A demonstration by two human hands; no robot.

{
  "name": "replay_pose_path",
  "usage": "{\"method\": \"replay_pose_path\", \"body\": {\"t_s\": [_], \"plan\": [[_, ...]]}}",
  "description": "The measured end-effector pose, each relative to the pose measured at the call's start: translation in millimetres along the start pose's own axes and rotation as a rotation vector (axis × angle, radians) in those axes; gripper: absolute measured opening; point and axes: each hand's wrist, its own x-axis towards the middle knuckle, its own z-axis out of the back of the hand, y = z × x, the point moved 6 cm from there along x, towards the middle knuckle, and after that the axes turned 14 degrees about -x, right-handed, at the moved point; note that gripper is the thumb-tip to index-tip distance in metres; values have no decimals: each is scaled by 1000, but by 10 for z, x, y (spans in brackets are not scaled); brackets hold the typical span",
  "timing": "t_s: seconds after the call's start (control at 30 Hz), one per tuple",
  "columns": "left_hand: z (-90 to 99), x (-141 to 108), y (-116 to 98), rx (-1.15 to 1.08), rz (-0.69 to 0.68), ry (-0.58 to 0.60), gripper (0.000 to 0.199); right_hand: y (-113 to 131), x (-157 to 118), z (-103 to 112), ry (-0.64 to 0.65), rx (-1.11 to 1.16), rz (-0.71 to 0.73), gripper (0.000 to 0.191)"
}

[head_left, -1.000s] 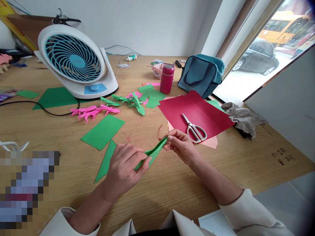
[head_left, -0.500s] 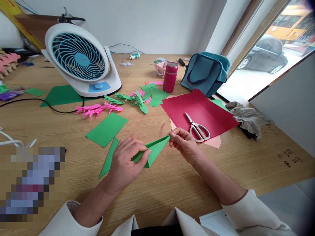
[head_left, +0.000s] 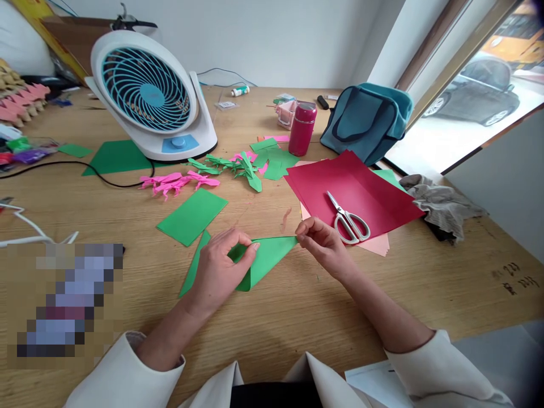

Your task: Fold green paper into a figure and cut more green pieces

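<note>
A partly folded sheet of green paper (head_left: 270,259) is held between my two hands, just above the wooden table. My left hand (head_left: 225,260) pinches its upper edge between thumb and fingers, and part of the sheet is hidden behind that hand. At the sheet's pointed right corner, my right hand (head_left: 321,243) grips the tip with thumb and fingertips. A green triangular piece of paper (head_left: 195,265) lies partly under my left hand. Farther off is a flat green rectangle of paper (head_left: 193,216). White-handled scissors (head_left: 349,220) rest on red paper sheets (head_left: 361,175) beyond my right hand.
A white fan (head_left: 148,96) stands at the back left, its black cord crossing the table. Pink folded paper figures (head_left: 176,182) and green ones (head_left: 249,173) lie mid-table. Behind them are a red flask (head_left: 303,129) and a blue bag (head_left: 368,122). A grey cloth (head_left: 442,201) lies at right.
The green paper has flattened along its upper edge, and its face has turned more toward me. Both hands keep their pinch. The whole view has shifted slightly.
</note>
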Motion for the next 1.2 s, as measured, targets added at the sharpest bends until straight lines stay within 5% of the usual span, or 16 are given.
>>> {"method": "replay_pose_path", "body": {"t_s": [0.23, 0.6, 0.93, 1.2], "plan": [[-51, 7, 55, 18, 32, 61, 15, 24, -23, 12, 160, -295, 81, 10], [-253, -60, 212, 251, 69, 226, 19, -36, -80, -71, 344, -571, -15, 23], [-382, -143, 360, 400, 196, 352, 11, -70, -147, -129, 368, -829, 53, 29], [-339, -120, 354, 458, 236, 318, 10, -57, -169, -182, 394, -903, 42, 29]]}}
